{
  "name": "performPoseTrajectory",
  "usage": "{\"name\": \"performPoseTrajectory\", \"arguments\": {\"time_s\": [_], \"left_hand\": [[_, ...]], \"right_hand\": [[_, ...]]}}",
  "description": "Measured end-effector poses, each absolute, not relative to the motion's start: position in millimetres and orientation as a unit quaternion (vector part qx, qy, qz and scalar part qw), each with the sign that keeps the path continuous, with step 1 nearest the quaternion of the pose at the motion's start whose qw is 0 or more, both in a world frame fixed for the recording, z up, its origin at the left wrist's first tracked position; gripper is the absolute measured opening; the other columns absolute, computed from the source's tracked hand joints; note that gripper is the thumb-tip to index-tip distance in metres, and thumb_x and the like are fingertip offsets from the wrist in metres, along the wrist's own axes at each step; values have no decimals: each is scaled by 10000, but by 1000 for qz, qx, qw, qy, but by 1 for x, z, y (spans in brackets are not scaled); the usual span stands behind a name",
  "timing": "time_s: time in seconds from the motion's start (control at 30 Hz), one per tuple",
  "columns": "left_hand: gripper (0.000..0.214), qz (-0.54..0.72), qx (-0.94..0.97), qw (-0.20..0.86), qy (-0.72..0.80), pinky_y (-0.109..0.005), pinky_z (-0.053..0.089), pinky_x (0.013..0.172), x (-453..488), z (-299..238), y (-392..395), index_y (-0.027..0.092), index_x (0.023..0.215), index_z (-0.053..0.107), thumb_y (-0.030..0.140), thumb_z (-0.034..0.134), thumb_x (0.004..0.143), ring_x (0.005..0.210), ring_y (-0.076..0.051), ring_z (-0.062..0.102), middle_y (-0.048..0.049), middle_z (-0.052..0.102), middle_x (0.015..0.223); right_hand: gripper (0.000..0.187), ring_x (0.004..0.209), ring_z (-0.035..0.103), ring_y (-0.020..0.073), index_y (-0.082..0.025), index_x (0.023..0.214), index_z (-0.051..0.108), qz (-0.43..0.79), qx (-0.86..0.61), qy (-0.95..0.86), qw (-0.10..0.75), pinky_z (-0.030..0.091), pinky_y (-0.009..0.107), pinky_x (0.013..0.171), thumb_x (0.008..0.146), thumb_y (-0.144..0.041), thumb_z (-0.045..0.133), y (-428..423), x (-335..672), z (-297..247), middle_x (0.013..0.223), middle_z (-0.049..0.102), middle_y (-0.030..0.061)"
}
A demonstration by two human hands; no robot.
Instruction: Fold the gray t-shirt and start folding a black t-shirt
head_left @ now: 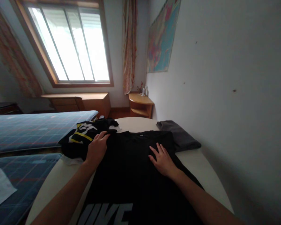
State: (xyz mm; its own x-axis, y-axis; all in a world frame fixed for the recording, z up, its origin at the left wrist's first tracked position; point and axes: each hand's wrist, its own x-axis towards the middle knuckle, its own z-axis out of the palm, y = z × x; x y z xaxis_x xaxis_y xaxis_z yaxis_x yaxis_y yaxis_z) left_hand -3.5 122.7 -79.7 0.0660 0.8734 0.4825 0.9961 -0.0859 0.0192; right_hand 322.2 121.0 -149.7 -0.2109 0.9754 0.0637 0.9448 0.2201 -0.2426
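A black T-shirt [133, 175] lies spread on a round white table, its neckline at the far side and large pale letters near me. At its left shoulder, my left hand [98, 148] is closed with bent fingers on the fabric; the thumb is hidden. My right hand [162, 161] rests palm down on the upper right of the shirt, fingers spread, gripping nothing. Just beyond my left hand sits a crumpled pile of black clothes [71, 150] with yellow and white markings. A folded dark grey cloth [182, 137] lies right of the shirt's shoulder.
The round table [213, 175] nearly meets the white wall [236, 131] on the right. Blue plaid mattresses [37, 129] stand along the left, one bearing a white paper or cloth [0, 187]. A desk [96, 101] and small corner shelf [141, 99] are at the back.
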Motion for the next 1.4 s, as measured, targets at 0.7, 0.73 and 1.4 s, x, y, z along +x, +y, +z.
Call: {"name": "performPoseTrajectory", "arguments": {"time_s": [0.7, 0.73, 1.4], "left_hand": [[588, -161, -799, 35, -578, -493, 311, 1159, 89, -132, 123, 163, 1493, 430, 353, 530, 946, 1479, -361, 269, -154, 292, 1612], [584, -153, -806, 13, -572, -506, 295, 1166, 92, -139, 122, 179, 1504, 417, 373, 508, 961, 1484, -359, 259, -149, 284, 1616], [526, -67, -836, -34, -544, -542, 282, 1176, 70, -135, 95, 247, 1443, 517, 477, 462, 973, 1445, -355, 347, -118, 427, 1544]], "right_hand": [[579, 1460, 317, 239, -194, 1477, 457, 73, -595, -778, 185, 242, 370, 1179, 958, -450, 469, 186, 305, -148, 1595, 341, 110], [567, 1442, 345, 231, -177, 1472, 460, 67, -606, -767, 199, 260, 359, 1171, 956, -413, 469, 185, 306, -149, 1582, 364, 115], [468, 1185, 523, 269, -150, 1359, 574, -3, -610, -773, 174, 407, 364, 1010, 920, -283, 482, 122, 317, -139, 1299, 609, 129]]}}
